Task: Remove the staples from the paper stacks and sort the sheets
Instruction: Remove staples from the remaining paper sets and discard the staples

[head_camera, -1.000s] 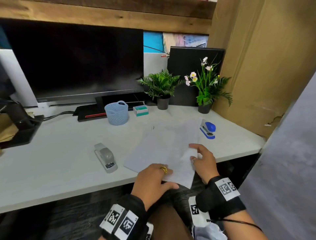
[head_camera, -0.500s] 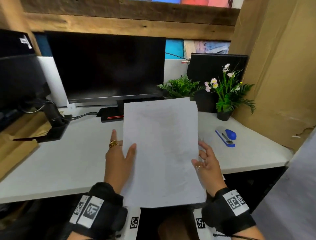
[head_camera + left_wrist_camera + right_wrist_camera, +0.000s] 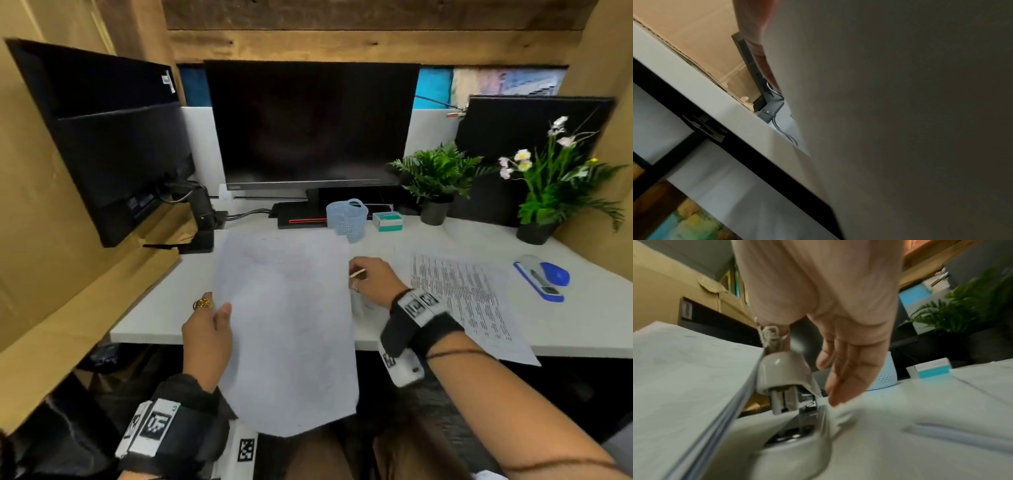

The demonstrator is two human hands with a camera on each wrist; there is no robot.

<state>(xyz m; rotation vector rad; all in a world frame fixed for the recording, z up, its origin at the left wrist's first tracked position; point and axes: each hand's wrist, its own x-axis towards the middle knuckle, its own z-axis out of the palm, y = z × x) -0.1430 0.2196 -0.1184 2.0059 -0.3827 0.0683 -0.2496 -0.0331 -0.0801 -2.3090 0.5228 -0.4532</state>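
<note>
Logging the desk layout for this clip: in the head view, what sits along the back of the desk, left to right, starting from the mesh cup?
Blue mesh cup → small teal and white box → potted fern → potted flowers.

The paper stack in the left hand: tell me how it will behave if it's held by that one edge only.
The paper stack will likely sag: the left hand grips only its left edge, and the lower corner already hangs off the desk. It probably fans apart too, since the right wrist view shows many loose sheet edges. It looks light enough for one hand.
</note>
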